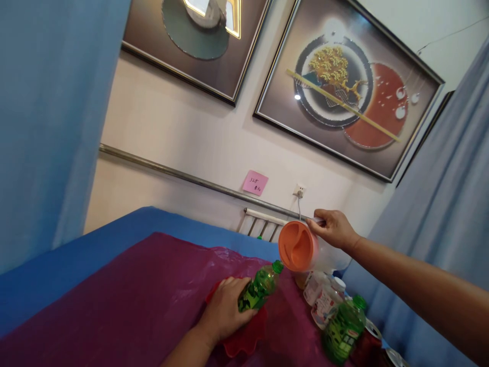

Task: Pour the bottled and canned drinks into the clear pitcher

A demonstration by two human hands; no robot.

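Note:
My left hand (226,310) is wrapped round a green plastic bottle (260,289), which tilts to the right with its green cap end up. Beneath that hand lies a red dish with a wavy rim (250,334), partly hidden. Off to the right, my right hand (335,230) grips the handle of a see-through pitcher (329,257). The pitcher is tipped on its side, its orange lid (296,246) facing me near the bottle's neck. I cannot make out whether there is liquid in either one.
At the right stand milky bottles (324,303), another green bottle (346,329) and cans (369,341). Plum-coloured plastic sheeting (126,300) covers the blue-draped table (153,219). Blue curtains (57,102) flank it. Behind are a wall rail (183,176), a plugged socket (300,190) and framed pictures (267,99).

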